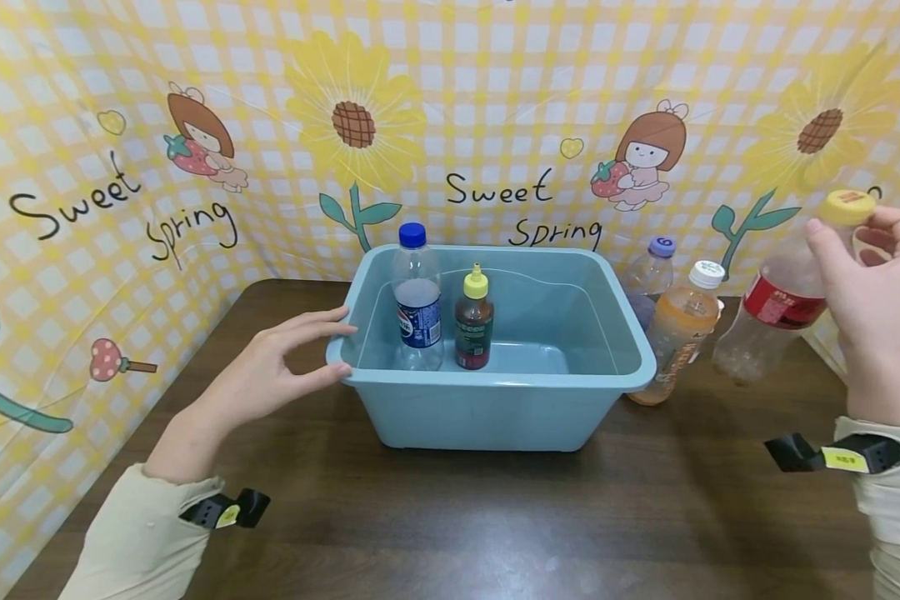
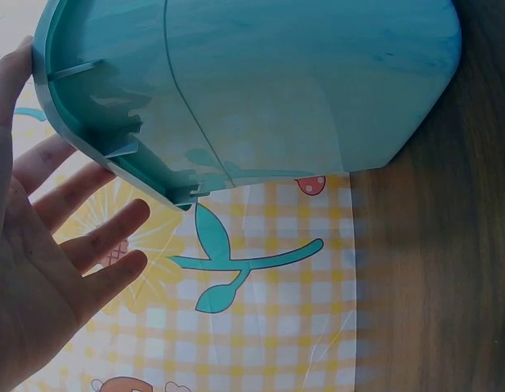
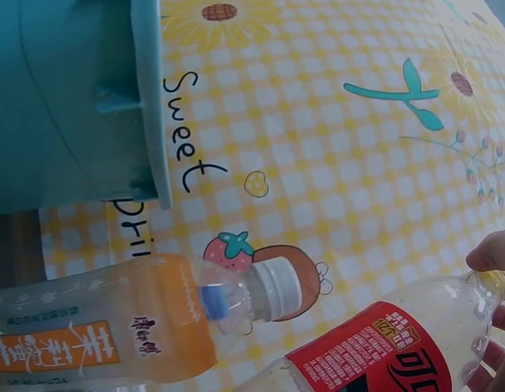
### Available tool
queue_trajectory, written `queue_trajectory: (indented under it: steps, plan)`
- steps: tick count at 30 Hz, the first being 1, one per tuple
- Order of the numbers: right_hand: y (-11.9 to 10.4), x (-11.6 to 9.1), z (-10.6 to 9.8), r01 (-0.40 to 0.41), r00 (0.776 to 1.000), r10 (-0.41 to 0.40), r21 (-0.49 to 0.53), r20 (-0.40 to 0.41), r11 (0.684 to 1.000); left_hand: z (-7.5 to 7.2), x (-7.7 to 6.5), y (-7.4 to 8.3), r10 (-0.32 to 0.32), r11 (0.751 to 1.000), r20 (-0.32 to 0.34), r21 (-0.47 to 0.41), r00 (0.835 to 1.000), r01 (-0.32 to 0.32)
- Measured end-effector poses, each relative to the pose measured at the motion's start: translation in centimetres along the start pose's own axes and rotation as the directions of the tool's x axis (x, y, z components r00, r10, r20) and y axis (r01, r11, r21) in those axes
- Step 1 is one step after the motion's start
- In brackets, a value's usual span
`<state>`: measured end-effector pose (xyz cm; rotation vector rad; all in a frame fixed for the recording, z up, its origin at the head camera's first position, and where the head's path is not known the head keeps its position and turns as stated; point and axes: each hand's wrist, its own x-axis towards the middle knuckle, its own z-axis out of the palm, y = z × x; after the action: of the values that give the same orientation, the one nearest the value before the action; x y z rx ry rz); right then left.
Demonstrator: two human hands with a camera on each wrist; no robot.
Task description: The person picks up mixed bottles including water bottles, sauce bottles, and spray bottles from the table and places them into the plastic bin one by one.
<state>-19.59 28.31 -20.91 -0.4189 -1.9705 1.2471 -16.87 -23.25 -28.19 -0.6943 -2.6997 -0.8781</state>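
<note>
A light blue plastic tub (image 1: 487, 417) stands on the table. My left hand (image 1: 270, 367) touches its left rim with fingers fairly straight; in the left wrist view the hand (image 2: 56, 245) has its fingers spread beside the rim. Inside the tub stand a Pepsi bottle (image 1: 418, 321) with a blue cap and a dark sauce bottle (image 1: 474, 329) with a yellow nozzle. My right hand (image 1: 881, 292) grips a clear bottle (image 1: 783, 292) with a red label near its yellow cap, tilted, right of the tub. The right wrist view shows that red-labelled bottle (image 3: 383, 351) too.
Right of the tub stand an orange drink bottle (image 1: 678, 325) with a white cap and, behind it, a clear bottle (image 1: 648, 271) with a purple cap. The dark wooden table (image 1: 420, 517) meets a yellow checked cloth (image 1: 480, 108) at the back and left.
</note>
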Motion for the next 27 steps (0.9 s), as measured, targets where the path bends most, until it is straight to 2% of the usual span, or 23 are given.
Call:
queue_trajectory:
  steps: [6, 23, 27]
  plan:
    - [-0.7, -0.3, -0.2, 0.019, 1.0, -0.019, -0.036, -0.005, 0.999, 0.0, -0.1, 0.1, -0.004, 1.0, -0.002, -0.005, 1.0, 0.004]
    - [-1.9, -0.6, -0.6, 0.133, 0.991, -0.133, -0.004, -0.032, 0.991, 0.0, 0.1, 0.0, -0.01, 1.0, -0.001, -0.011, 1.0, 0.009]
    - [-2.4, -0.7, -0.6, 0.154, 0.987, -0.153, 0.032, -0.04, 0.987, 0.1, 0.1, 0.0, -0.011, 1.0, -0.001, -0.013, 1.0, 0.011]
